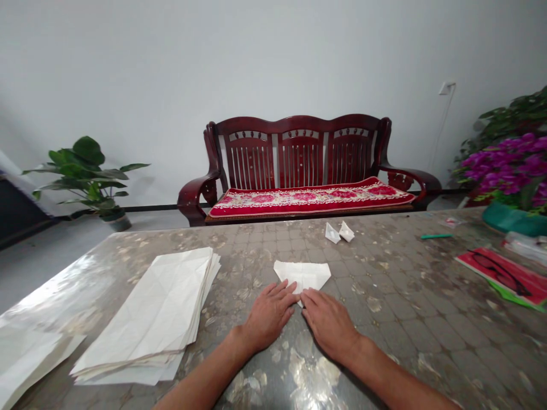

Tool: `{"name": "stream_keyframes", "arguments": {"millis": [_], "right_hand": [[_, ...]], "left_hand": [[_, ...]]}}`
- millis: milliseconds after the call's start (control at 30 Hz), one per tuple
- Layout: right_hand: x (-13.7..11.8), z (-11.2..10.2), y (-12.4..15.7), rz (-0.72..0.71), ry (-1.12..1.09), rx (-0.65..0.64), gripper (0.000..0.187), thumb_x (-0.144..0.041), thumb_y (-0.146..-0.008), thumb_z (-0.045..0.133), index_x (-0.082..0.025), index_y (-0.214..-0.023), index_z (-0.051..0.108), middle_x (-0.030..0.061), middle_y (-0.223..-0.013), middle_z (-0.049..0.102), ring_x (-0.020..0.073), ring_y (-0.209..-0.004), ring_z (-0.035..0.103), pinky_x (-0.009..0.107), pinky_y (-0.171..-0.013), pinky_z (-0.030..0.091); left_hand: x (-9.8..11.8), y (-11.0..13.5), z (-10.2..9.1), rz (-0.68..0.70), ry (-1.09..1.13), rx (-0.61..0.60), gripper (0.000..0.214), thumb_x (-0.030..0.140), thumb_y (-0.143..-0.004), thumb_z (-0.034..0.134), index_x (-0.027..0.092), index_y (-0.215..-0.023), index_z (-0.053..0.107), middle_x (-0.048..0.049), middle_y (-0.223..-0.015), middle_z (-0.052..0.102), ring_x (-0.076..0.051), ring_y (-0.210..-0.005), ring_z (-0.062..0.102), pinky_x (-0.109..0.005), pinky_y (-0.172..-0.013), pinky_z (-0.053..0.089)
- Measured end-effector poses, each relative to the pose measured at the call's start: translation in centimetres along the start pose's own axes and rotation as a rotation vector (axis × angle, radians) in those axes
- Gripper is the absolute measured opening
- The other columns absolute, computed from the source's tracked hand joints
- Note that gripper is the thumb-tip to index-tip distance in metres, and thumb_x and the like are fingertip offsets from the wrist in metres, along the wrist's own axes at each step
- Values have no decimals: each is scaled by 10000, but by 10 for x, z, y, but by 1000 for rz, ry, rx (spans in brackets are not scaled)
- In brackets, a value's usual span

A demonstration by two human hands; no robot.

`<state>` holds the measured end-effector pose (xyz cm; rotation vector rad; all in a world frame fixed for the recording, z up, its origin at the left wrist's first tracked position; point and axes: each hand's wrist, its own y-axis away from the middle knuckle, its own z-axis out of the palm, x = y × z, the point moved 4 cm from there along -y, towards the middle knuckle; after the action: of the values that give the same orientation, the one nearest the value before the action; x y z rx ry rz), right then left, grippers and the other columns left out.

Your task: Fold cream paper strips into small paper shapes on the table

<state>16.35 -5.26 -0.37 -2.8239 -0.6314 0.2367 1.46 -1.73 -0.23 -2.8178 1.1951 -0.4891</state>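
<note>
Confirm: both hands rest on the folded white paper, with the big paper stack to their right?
Side is wrong: the head view shows the big paper stack on the left. The left hand and right hand do rest on the folded white paper.

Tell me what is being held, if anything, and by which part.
The left grip and right grip are both on the folded paper, at its near, pointed end; whether they pinch it or only press it cannot be told.
</note>
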Motion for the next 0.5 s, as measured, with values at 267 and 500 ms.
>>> {"name": "stream_keyframes", "arguments": {"millis": [267, 500], "right_hand": [[-6, -1, -2, 11, 80, -22, 260, -188, -916, 538, -186, -1174, 571, 113, -1192, 632, 259, -1116, 572, 385, -914, 448], [-1, 1, 0, -18, 71, -9, 318, -165, -922, 499, -174, -1232, 574, 110, -1220, 634, 246, -1118, 565, 368, -921, 433]], "left_hand": [[-15, -6, 5, -10, -75, 45, 419, 306, -973, 460, 236, -1386, 472, -79, -1467, 485, -208, -1373, 423, -420, -1134, 328], [-67, -40, -5, -227, -221, 91, 449, 317, -958, 474, 233, -1399, 464, -109, -1480, 463, -292, -1378, 406, -527, -1117, 321]]}}
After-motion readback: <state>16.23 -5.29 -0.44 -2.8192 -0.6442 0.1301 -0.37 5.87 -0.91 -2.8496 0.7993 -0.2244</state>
